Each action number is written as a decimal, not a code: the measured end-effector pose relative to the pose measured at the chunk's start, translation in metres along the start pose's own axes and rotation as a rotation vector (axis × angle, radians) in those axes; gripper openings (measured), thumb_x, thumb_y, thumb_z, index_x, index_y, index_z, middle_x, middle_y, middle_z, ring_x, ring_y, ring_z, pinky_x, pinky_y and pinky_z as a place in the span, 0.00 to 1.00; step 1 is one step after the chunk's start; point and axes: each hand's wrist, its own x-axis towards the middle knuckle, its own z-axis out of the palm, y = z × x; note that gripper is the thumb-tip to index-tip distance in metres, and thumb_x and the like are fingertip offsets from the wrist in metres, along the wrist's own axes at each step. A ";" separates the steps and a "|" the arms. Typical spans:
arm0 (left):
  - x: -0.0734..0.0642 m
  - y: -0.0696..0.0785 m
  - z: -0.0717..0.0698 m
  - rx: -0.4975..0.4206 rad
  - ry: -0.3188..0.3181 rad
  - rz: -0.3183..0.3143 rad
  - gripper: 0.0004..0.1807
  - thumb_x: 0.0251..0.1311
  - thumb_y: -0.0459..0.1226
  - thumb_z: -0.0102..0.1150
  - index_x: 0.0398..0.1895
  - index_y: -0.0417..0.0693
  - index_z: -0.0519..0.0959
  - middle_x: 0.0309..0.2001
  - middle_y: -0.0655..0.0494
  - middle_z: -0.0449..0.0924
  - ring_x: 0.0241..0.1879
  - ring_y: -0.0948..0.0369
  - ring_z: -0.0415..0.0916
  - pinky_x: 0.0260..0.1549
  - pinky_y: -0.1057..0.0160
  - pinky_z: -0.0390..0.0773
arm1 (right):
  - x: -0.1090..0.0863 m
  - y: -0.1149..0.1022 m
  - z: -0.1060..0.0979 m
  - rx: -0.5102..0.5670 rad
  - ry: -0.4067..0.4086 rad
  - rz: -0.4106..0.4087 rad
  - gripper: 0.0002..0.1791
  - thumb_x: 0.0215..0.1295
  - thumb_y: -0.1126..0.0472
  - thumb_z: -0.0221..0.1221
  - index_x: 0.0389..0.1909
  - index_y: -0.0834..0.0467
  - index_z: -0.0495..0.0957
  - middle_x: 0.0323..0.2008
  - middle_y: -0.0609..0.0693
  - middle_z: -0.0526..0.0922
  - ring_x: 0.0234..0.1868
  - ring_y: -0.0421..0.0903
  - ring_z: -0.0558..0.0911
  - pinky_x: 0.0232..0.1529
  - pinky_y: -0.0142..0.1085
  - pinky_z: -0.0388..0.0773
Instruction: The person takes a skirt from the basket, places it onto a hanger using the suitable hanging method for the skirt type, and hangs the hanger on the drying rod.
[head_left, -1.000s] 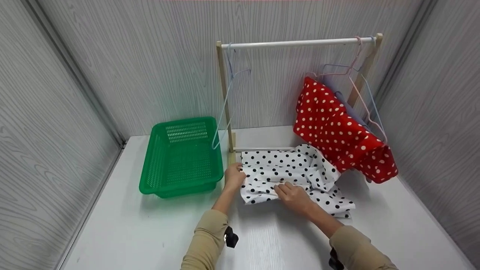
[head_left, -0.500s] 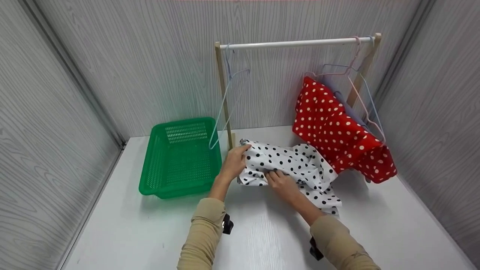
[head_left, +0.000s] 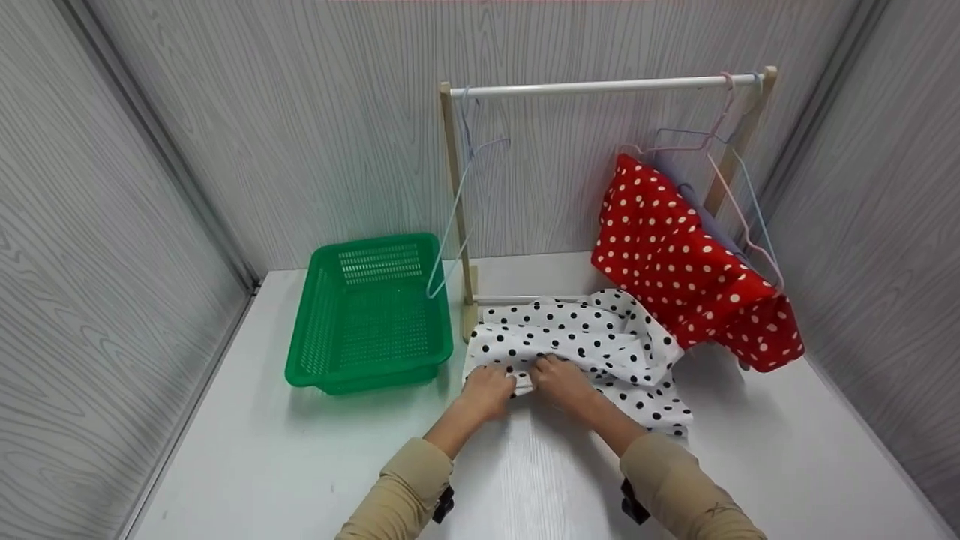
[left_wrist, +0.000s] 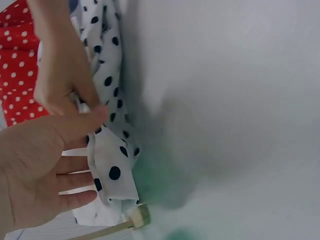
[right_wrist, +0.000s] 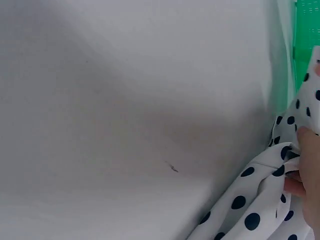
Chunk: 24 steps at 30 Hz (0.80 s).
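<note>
A white cloth with black dots lies rumpled and partly folded in front of the rack. My left hand is at its near left edge. In the left wrist view, the left thumb lies over the cloth near the right hand, and the other fingers extend toward the cloth's edge. Just to the right, my right hand pinches a gathered fold at the near edge. The right wrist view shows the right hand with cloth bunched between thumb and fingers. Several fingertips are hidden by hands and folds.
Left of the cloth stands a green plastic basket. A wooden rack with a white rail stands behind, with a light blue hanger at its left end. On its right hang a red cloth with white dots on a pink hanger and something purple.
My left hand first lifted the cloth's left end upward, then came down to the near edge beside the right hand. The left end now lies lower. My right hand has shifted slightly left.
</note>
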 end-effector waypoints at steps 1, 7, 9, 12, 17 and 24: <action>0.000 0.002 0.006 0.012 -0.002 -0.001 0.06 0.49 0.39 0.65 0.27 0.47 0.79 0.27 0.54 0.77 0.29 0.57 0.75 0.29 0.60 0.73 | 0.000 0.001 -0.004 0.040 -0.068 -0.001 0.07 0.44 0.68 0.64 0.27 0.59 0.78 0.27 0.52 0.77 0.28 0.48 0.76 0.25 0.37 0.74; 0.004 0.009 0.037 0.019 0.098 -0.044 0.04 0.49 0.34 0.62 0.20 0.48 0.80 0.20 0.55 0.77 0.21 0.59 0.74 0.22 0.62 0.73 | 0.008 0.006 -0.034 0.442 -0.446 0.074 0.07 0.54 0.63 0.62 0.21 0.56 0.75 0.20 0.46 0.72 0.21 0.42 0.71 0.23 0.34 0.69; 0.006 0.011 0.041 -0.003 0.095 -0.058 0.05 0.50 0.35 0.61 0.19 0.48 0.80 0.20 0.55 0.77 0.20 0.60 0.74 0.21 0.62 0.74 | 0.012 0.011 -0.042 0.530 -0.404 0.119 0.09 0.55 0.64 0.60 0.18 0.56 0.74 0.16 0.43 0.70 0.17 0.39 0.68 0.21 0.32 0.66; 0.008 0.013 0.041 -0.002 0.074 -0.078 0.05 0.52 0.35 0.61 0.20 0.48 0.81 0.20 0.56 0.77 0.20 0.61 0.73 0.21 0.62 0.74 | 0.019 0.024 -0.051 0.533 -0.237 0.213 0.03 0.53 0.68 0.59 0.22 0.60 0.79 0.18 0.47 0.76 0.19 0.42 0.74 0.23 0.34 0.72; 0.011 0.014 0.042 0.079 0.138 -0.070 0.06 0.49 0.34 0.62 0.18 0.50 0.81 0.18 0.57 0.76 0.18 0.62 0.71 0.19 0.64 0.73 | 0.025 0.057 -0.046 0.382 -0.236 0.392 0.18 0.50 0.65 0.65 0.44 0.63 0.79 0.39 0.57 0.81 0.41 0.55 0.78 0.38 0.45 0.76; 0.013 0.019 0.042 0.147 0.122 -0.057 0.05 0.49 0.34 0.61 0.19 0.50 0.82 0.18 0.58 0.76 0.18 0.62 0.71 0.18 0.65 0.73 | 0.017 0.076 -0.023 0.272 -0.576 0.457 0.31 0.56 0.56 0.63 0.59 0.63 0.68 0.56 0.63 0.72 0.57 0.61 0.69 0.54 0.54 0.65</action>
